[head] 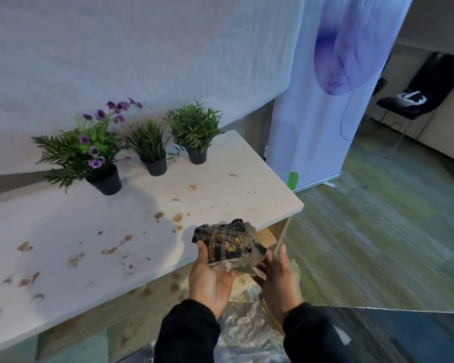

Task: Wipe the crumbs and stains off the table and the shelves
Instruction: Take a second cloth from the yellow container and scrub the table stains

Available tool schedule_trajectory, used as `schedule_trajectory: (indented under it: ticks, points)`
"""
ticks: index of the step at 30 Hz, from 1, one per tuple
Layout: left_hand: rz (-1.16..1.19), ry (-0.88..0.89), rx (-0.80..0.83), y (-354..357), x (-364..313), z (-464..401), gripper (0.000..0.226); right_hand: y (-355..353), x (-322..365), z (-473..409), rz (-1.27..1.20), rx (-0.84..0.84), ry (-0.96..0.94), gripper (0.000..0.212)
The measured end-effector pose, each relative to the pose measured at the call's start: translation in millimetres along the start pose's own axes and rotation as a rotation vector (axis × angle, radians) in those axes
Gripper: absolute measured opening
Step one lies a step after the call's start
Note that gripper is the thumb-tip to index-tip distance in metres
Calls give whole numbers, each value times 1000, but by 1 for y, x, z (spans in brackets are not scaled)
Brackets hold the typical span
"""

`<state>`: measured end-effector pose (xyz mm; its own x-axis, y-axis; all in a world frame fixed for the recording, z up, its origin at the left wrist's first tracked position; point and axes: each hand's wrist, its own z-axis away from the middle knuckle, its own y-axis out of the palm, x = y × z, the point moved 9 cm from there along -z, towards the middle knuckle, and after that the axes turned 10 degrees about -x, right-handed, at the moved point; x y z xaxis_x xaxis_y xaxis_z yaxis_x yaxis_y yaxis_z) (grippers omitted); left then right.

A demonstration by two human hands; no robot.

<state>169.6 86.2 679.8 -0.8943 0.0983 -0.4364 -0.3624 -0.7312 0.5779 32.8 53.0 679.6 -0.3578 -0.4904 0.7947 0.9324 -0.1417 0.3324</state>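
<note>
Nearest you, your left hand [211, 277] cups a bunched dark plaid cloth [230, 244] from below, thumb curled against its side, while your right hand [278, 281] holds its right edge with the fingers tucked under; yellow crumbs cling to the cloth's top. You hold it just off the near right edge of the pale table [241, 179], which is spotted with brown stains [177, 217]. Beyond stand three potted plants [152, 148] along a white sheet [142, 48]

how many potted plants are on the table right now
3, in a row along the table's far edge: the purple-flowered plant at left, a grassy plant in the middle, a bushy green plant at right. None seems hidden.
</note>
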Motion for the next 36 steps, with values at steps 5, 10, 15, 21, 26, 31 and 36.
schedule_trajectory:
  ticks: [5, 10, 15, 21, 26, 31, 36]
  points:
    - [-99, 50, 70, 7, -1, -16, 65, -4, 8, -4, 297, 56, -239, 32]
    - [-308, 191, 1, 16, -1, -31, 66, -2, 30, -17, 370, 37, -329, 19]
    - [-86, 63, 38, 43, 10, -36, 65, 8, 44, -30, 378, 88, -261, 16]
    - [-57, 66, 91, 85, 13, -42, 67, 5, 58, -77, 460, 136, -230, 15]
    - [0, 174, 129, 106, -19, -55, 70, -14, 91, -137, 440, 76, -336, 34]
    - [262, 152, 96, 86, -42, -73, 65, -6, 140, -197, 760, -107, -606, 28]
    - [496, 113, 145, 88, -45, -81, 81, 46, 90, -243, 1598, 92, -700, 59]
